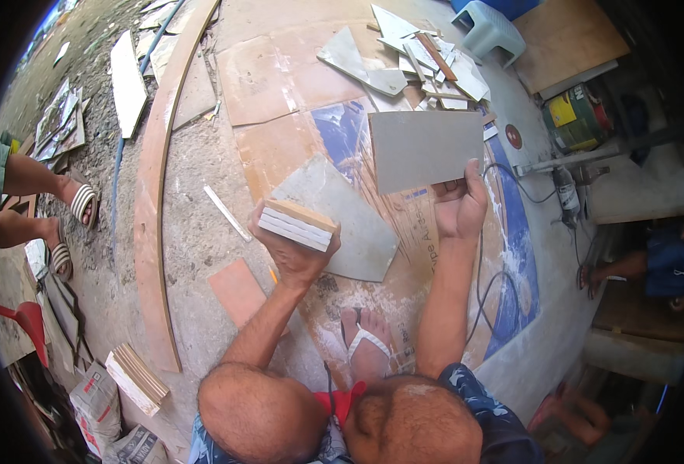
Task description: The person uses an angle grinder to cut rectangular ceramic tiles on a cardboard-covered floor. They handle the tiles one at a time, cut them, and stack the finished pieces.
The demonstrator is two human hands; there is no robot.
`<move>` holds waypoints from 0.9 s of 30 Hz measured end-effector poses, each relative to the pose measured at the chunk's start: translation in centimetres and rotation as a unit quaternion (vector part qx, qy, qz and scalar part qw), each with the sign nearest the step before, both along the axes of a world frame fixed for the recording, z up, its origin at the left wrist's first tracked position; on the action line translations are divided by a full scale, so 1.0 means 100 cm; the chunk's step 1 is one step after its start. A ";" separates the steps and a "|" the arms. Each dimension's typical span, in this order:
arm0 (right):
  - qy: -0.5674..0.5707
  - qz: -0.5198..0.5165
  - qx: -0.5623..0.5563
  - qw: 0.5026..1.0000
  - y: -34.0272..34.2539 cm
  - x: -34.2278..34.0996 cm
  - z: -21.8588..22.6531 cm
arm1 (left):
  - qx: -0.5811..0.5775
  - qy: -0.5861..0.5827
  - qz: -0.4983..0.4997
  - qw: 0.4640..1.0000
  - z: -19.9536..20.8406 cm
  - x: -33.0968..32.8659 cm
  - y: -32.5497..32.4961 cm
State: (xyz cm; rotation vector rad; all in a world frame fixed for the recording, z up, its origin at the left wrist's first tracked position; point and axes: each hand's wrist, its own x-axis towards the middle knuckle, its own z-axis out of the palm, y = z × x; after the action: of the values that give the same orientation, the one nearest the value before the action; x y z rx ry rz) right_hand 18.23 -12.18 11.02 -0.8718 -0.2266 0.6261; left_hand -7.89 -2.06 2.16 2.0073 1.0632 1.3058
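Cardboard [261, 89] underneath. Grey tile [425, 151] above it, toward cardboard's right edge, long axis side to side; right hand [462, 207] pinching its near right corner. Strip stack [297, 226], nearer and left of tile, clasped in left hand [299, 261].

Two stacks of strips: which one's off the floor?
The stack held in the left hand; the other stack lies on the floor at lower left, beside the bags.

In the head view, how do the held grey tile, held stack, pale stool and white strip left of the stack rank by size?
Largest: grey tile in the right hand
Middle: stack in the left hand and pale stool, too alike to rank
Smallest: white strip
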 end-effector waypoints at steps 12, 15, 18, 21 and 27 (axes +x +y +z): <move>-0.087 -0.015 0.020 0.996 -0.010 -0.016 0.023 | 0.007 0.014 0.001 1.000 -0.005 -0.002 0.000; -0.061 -0.056 0.048 0.995 -0.005 -0.023 0.030 | 0.021 0.028 0.008 0.999 -0.004 -0.002 0.000; -0.013 -0.093 0.060 0.994 0.006 -0.035 0.028 | 0.006 0.013 -0.003 1.000 -0.003 -0.001 0.001; -0.061 -0.105 -0.051 0.991 0.005 -0.047 0.021 | -0.015 0.005 -0.016 1.000 -0.004 -0.004 0.005; -0.246 -0.110 -0.241 0.932 -0.010 -0.067 0.007 | -0.043 0.002 -0.056 0.998 0.007 -0.014 0.012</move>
State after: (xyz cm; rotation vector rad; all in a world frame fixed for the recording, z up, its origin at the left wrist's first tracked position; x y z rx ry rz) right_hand 11.57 -13.19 11.76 -1.5075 -0.4295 0.2401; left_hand -9.29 -0.82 2.90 1.9768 0.9760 1.1800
